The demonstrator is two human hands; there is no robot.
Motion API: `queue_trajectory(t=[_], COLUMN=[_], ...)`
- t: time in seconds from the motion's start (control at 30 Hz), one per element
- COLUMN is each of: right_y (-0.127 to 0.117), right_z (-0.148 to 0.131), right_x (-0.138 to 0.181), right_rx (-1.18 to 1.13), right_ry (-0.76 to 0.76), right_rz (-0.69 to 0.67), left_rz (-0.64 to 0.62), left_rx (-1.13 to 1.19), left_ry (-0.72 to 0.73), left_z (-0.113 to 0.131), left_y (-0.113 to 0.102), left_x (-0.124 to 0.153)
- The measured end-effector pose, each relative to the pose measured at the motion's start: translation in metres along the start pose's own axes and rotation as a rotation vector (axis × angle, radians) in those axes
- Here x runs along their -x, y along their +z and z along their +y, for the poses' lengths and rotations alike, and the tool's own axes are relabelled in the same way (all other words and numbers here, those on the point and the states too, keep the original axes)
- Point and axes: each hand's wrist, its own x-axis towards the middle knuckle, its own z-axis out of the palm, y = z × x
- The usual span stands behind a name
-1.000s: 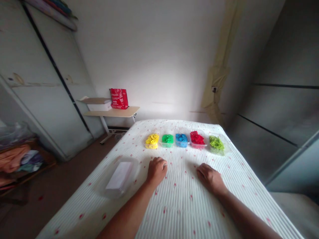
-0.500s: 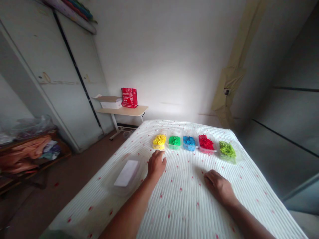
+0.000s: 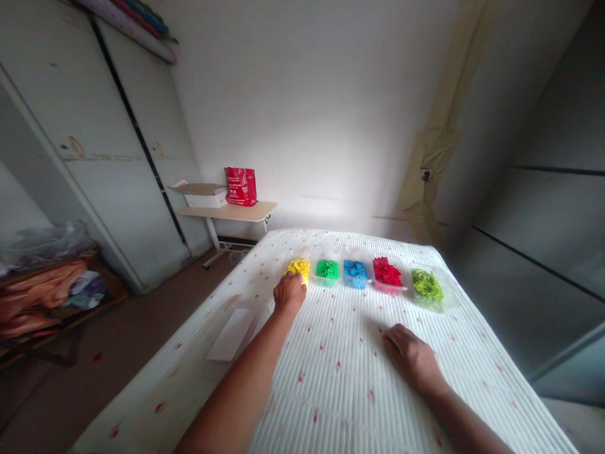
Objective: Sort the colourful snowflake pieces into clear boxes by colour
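My left hand (image 3: pixel 290 292) is at the near edge of a clear plastic tub of small yellow pieces (image 3: pixel 299 267). Its fingers are curled down at the pieces, and the fingertips are hidden, so whatever they grip does not show. My right hand (image 3: pixel 410 354) lies on the white ribbed cover, loosely closed, with nothing visible in it. To the right of the yellow tub stand clear tubs of green pieces (image 3: pixel 327 270), blue pieces (image 3: pixel 355 271), red pieces (image 3: pixel 387 272) and light green pieces (image 3: pixel 427 285).
Left of my left forearm, a clear shallow container holds a white rectangular card (image 3: pixel 231 334). The ribbed cover (image 3: pixel 340 391) has red spots. Beyond its far left corner, a small table (image 3: pixel 255 212) bears a red bag (image 3: pixel 241 187) and a white box (image 3: pixel 206 198).
My left hand has moved forward and slightly left to the yellow tub, its fingers curling down. My right hand has stayed in place. The whole view has shifted slightly.
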Motion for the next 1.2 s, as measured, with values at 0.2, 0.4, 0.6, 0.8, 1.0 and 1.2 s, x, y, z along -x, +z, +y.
queue_trajectory(t=[0.2, 0.4, 0.6, 0.8, 1.0, 1.2], right_y=[0.000, -0.002, -0.001, 0.001, 0.000, -0.004], right_z=[0.000, -0.003, -0.001, 0.000, -0.002, -0.004], right_x=[0.000, -0.001, 0.000, 0.001, 0.000, -0.001], right_rx=[0.033, 0.031, 0.017, 0.036, 0.036, 0.039], right_ry=[-0.001, -0.011, -0.013, -0.015, -0.018, -0.006], right_rz=[-0.010, 0.004, -0.006, -0.003, 0.008, -0.004], left_rz=[-0.009, -0.028, -0.017, -0.021, -0.003, 0.115], left_rx=[-0.034, -0.011, 0.128, 0.294, 0.449, 0.120], left_ry=[0.015, 0.054, 0.200, 0.371, 0.460, 0.077], left_z=[-0.005, -0.008, 0.010, 0.031, 0.015, -0.052], left_y=[-0.012, -0.022, -0.018, -0.011, -0.017, -0.036], left_x=[0.038, 0.094, 0.151, 0.180, 0.171, 0.135])
